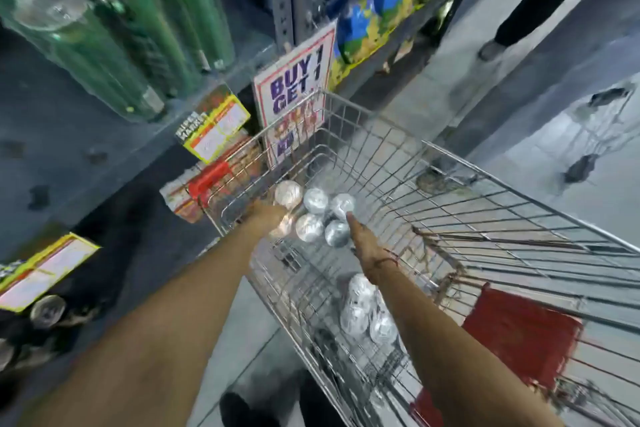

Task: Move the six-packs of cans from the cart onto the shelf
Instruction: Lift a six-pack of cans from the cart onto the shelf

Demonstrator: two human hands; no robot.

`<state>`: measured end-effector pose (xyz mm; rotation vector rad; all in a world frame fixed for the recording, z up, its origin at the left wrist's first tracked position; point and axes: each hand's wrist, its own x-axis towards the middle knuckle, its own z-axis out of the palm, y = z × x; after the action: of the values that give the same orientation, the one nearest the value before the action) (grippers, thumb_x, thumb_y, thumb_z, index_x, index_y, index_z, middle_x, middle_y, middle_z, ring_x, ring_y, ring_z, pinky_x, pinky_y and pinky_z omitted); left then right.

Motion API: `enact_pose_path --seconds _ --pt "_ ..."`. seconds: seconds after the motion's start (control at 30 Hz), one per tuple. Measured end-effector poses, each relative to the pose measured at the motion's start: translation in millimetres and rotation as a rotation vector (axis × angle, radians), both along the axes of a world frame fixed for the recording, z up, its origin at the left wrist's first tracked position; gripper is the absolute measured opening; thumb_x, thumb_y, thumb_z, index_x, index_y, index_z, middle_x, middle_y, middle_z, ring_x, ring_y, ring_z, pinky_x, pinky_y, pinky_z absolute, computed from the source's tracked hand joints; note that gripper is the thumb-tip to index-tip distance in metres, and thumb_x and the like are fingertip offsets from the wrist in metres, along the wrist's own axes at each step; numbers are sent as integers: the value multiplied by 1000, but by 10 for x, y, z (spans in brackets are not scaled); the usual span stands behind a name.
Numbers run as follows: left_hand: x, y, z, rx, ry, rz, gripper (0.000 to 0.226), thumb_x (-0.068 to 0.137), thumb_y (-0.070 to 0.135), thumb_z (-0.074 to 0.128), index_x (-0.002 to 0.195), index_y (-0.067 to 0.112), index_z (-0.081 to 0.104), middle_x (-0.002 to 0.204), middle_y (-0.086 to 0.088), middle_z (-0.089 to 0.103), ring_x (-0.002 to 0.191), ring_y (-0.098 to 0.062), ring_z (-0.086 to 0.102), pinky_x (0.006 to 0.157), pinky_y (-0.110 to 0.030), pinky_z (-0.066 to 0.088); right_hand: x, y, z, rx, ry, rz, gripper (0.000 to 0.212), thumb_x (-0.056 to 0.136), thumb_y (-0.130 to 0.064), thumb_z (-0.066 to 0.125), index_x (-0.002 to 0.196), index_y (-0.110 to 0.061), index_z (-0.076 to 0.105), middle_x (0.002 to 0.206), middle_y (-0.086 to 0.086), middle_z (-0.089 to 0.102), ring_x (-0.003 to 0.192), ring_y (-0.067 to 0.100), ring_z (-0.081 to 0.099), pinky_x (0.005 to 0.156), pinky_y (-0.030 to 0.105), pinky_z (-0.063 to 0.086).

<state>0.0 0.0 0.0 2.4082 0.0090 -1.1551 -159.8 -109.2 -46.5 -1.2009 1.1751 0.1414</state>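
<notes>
A six-pack of silver-topped cans (317, 215) stands at the far end of the wire cart (467, 218). My left hand (266, 217) lies against its left side and my right hand (360, 236) presses its right side; the fingers are partly hidden by the cans. A second six-pack (367, 310) lies in the cart nearer to me, under my right forearm. The grey shelf (69, 135) is to the left, with a wrapped pack of green cans (104, 21) standing on it.
A "Buy 1 Get 1" sign (298, 90) and price tags (216, 121) hang at the shelf edge beside the cart. Blue and yellow bags (381, 0) fill the far shelf. A person's legs (519, 7) stand in the aisle ahead. A red flap (519, 340) sits at the cart's near end.
</notes>
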Motion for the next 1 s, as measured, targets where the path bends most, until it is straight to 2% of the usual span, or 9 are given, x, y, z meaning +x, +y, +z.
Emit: enact_pose_path --seconds 0.07,0.17,0.3,0.4,0.5,0.6,0.73,0.93,1.0 --pt "25 -14 -4 18 46 9 59 89 32 52 132 -7 44 133 -25 53 119 -37 55 100 -44 47 129 -4 78 51 -37 -88 61 85 -54 50 127 -10 52 125 5 57 111 24 51 105 40 38" --pt "127 -54 -2 -55 104 106 53 87 25 53 130 -5 46 126 -20 57 113 -34 58 96 -40 49 190 -116 110 -2 36 -93 49 87 -27 59 126 0 51 120 8 57 117 29 52 108 43 39" --pt "228 -55 302 -221 255 217 18 89 20 54 100 7 58 90 -3 59 77 -14 55 72 -24 48 200 -298 243 -94 65 -82 39 84 -16 62 119 1 57 125 17 59 117 31 54 105 48 43" --pt "256 -15 590 -300 218 184 23 84 21 64 103 9 58 90 -2 61 75 -11 55 63 -22 48 218 -425 538 -207 2 -124 4 81 -12 66 82 -8 65 107 21 67 102 32 63 99 46 49" --pt "269 23 963 -355 227 181 24 80 19 69 100 10 59 77 1 58 70 -11 53 52 -18 41 255 -496 1120 -255 -75 -107 9 77 -10 71 76 -3 65 71 9 65 71 22 62 83 37 53" --pt "297 116 1361 -374 221 198 32 77 23 71 104 12 58 80 1 57 67 -9 48 51 -20 34 295 -509 1683 -305 -115 -68 20 74 -8 74 58 -5 62 55 7 61 60 21 56 66 31 52" --pt "305 363 1955 -415 188 178 21 78 31 70 70 21 54 72 2 50 61 -9 40 53 -20 31 374 -373 2348 -417 -168 -44 37 75 -10 74 46 -9 50 20 -7 44 24 4 43 32 11 36" --pt "325 1035 2825 -586 107 276 20 77 25 73 74 16 55 62 4 58 62 -8 45 49 -18 42 632 -6 3020 -557 -263 27 31 68 -20 80 54 -10 53 49 2 51 50 17 48 55 28 45" --pt "410 1323 2990 -608 50 311 25 78 23 73 66 16 52 56 3 57 58 -8 46 44 -17 41 809 193 3176 -536 -325 79 29 64 -20 82 58 -8 57 40 -3 54 44 14 50 49 25 43"
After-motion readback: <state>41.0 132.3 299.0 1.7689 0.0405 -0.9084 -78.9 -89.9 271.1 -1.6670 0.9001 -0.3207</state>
